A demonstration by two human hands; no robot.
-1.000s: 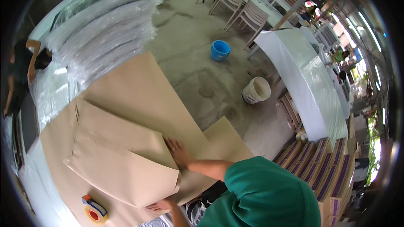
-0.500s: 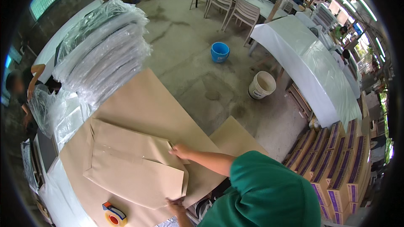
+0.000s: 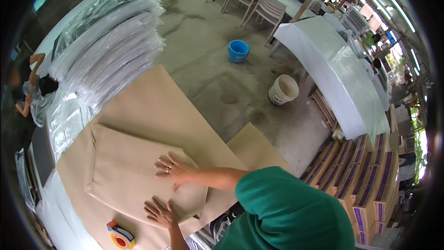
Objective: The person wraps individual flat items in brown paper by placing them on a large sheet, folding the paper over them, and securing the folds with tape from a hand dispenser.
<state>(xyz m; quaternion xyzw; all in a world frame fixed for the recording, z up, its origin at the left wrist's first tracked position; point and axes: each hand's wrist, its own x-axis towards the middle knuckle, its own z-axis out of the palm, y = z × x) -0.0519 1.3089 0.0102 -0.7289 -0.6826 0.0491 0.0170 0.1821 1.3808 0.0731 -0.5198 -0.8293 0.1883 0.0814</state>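
A flat parcel wrapped in brown kraft paper (image 3: pixel 125 166) lies on a larger brown paper sheet (image 3: pixel 162 97). My right hand (image 3: pixel 175 171), with a ring on one finger, presses palm down on the parcel near its right end, fingers spread. Closer to the near edge, my left hand (image 3: pixel 161 213) also rests flat on the paper, its fingers apart. The folded end beside my hands lies mostly flat, with a small gap at its near corner. A handheld tape dispenser (image 3: pixel 121 236) holding a roll of tape sits on the sheet at the near left.
Plastic-wrapped flat goods (image 3: pixel 111 41) are piled beyond the sheet at far left, with another person (image 3: pixel 27 83) beside them. A blue bucket (image 3: pixel 238 52) and a white bucket (image 3: pixel 283 90) stand on the floor. Stacked cartons (image 3: pixel 360 180) rise at right, near a plastic-covered table (image 3: pixel 333 69).
My hands have let go of the parcel's right end and moved left onto its top. The raised flap there now lies folded down under them.
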